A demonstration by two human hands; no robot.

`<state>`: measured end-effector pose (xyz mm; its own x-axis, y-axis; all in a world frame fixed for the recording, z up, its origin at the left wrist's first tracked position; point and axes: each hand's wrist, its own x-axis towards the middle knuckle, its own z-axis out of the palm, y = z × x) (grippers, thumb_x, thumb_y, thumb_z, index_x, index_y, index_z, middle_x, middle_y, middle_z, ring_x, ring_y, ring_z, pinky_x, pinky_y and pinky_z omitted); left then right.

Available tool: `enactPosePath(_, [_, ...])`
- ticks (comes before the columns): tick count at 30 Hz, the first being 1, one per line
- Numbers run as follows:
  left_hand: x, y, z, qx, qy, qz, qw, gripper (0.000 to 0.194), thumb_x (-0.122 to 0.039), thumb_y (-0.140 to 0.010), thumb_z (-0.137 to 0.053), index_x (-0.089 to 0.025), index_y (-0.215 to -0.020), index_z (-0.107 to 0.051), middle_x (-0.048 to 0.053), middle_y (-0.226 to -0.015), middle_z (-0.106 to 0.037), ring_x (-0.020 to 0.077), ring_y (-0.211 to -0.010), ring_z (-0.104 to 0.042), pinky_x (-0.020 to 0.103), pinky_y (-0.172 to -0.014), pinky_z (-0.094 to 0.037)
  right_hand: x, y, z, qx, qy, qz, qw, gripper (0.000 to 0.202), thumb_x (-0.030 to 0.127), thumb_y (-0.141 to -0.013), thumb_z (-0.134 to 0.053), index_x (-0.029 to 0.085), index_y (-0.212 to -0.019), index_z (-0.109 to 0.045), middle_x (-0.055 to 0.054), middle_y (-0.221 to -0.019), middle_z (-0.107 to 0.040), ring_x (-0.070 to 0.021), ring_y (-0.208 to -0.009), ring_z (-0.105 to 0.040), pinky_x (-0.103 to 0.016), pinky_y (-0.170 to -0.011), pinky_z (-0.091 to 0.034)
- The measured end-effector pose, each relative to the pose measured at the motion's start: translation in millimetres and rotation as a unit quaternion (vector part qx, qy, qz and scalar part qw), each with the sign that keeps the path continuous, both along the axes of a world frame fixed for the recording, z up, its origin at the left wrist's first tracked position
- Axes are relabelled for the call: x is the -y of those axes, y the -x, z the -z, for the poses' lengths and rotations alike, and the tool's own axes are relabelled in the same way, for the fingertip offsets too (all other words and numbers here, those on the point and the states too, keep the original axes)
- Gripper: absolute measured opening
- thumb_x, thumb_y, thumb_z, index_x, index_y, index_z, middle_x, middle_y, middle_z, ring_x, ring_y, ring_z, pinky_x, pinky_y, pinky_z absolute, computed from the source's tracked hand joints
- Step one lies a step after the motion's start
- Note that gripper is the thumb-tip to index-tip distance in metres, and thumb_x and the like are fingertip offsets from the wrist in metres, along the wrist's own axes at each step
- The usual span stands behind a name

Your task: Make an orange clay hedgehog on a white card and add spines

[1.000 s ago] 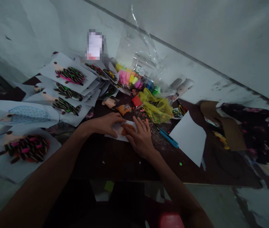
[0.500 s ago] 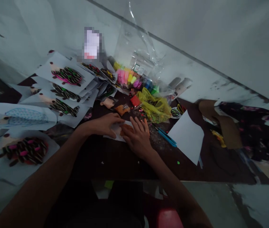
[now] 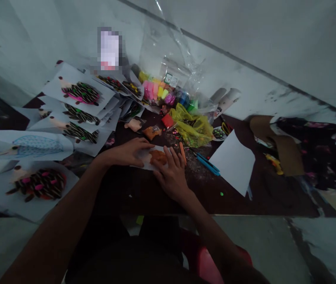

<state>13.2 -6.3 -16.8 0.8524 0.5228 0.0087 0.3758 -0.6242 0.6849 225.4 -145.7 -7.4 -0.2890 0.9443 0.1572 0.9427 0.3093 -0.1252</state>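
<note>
Right hand (image 3: 172, 173) shifted, orange patch (image 3: 158, 154), seemingly clay

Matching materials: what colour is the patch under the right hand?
Orange-brown; the patch shows best in the head view.

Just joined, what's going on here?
A person works at a dark table with both bare hands over a small white sheet bearing an orange-brown patch. The right hand lies with its fingers over the patch; the left hand is at the sheet's left end, thumb apart from the fingers. A yellow plastic bag sits beyond the hands, a blue-handled tool to the right. Sheets with spiny animal figures are piled on the left.
</note>
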Motion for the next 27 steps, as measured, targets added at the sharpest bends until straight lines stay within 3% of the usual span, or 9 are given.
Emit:
enactPosePath(9, [0.2,1.6,-2.2,-0.005,0.027,0.005,1.000,0.071,-0.032,-0.081,-0.069,-0.024,-0.148,-0.047,0.010,-0.142,-0.050,0.0292,-0.135,-0.045,0.045,-0.116,-0.034,4.1,10.0,0.2,-0.010,0.017,0.003,1.000,0.037,0.039,-0.099,-0.059,0.029,-0.134,-0.065,-0.012,-0.165,-0.032,-0.0343,-0.154,-0.021,-0.058,-0.120,-0.024])
enactPosePath(15, [2.1,-0.7,-7.6,-0.016,0.025,0.002,1.000,0.069,-0.032,-0.082,-0.068,-0.024,-0.147,-0.049,0.010,-0.139,-0.053,0.0296,-0.132,-0.047,0.043,-0.113,-0.036,3.3,0.1,2.1,-0.017,-0.002,0.020,1.000,0.040,0.037,-0.098,-0.061,0.035,-0.137,-0.062,-0.008,-0.167,-0.028,-0.0340,-0.154,-0.021,-0.058,-0.121,-0.021])
enactPosePath(20, [3.8,-2.4,-9.2,-0.027,0.027,-0.007,0.999,0.064,-0.037,-0.085,-0.065,-0.023,-0.146,-0.049,0.011,-0.140,-0.052,0.0288,-0.132,-0.047,0.043,-0.113,-0.037,6.3,-7.1,7.0,-0.009,-0.022,0.027,0.999,0.039,0.036,-0.097,-0.063,0.034,-0.136,-0.062,-0.007,-0.164,-0.034,-0.0319,-0.155,-0.020,-0.059,-0.122,-0.020])
enactPosePath(27, [-1.4,-7.0,-1.6,-0.014,0.032,-0.041,0.999,0.048,-0.035,-0.098,-0.044,-0.019,-0.141,-0.056,0.013,-0.137,-0.059,0.0252,-0.128,-0.054,0.041,-0.112,-0.040,0.5,-14.7,-4.1,-0.031,-0.007,0.033,0.999,0.034,0.037,-0.100,-0.057,0.036,-0.133,-0.065,-0.005,-0.167,-0.028,-0.0327,-0.155,-0.019,-0.056,-0.121,-0.023])
